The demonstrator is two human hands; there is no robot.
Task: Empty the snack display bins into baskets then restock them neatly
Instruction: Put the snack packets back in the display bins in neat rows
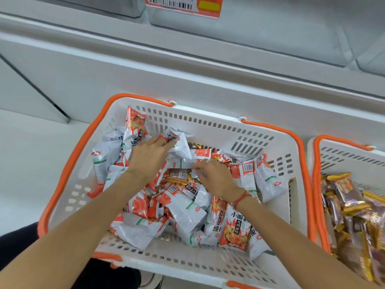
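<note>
A white basket [208, 265] with orange handles sits in front of me, holding several white-and-orange snack packets [185, 213] in a loose heap. Both my hands are inside it. My left hand [150, 157] grips a white packet [179, 140] at the far side of the heap. My right hand [214, 176] pinches the edge of another white packet [187, 163] near the middle. A few gold-and-brown packets [177, 177] lie mixed in beneath my hands.
A second white basket [341, 151] at the right holds several gold-and-brown packets [354, 209]. Behind the baskets rises a white display unit [187, 65] with clear bins [260, 32] and a price label [185, 5] above. Pale floor shows at left.
</note>
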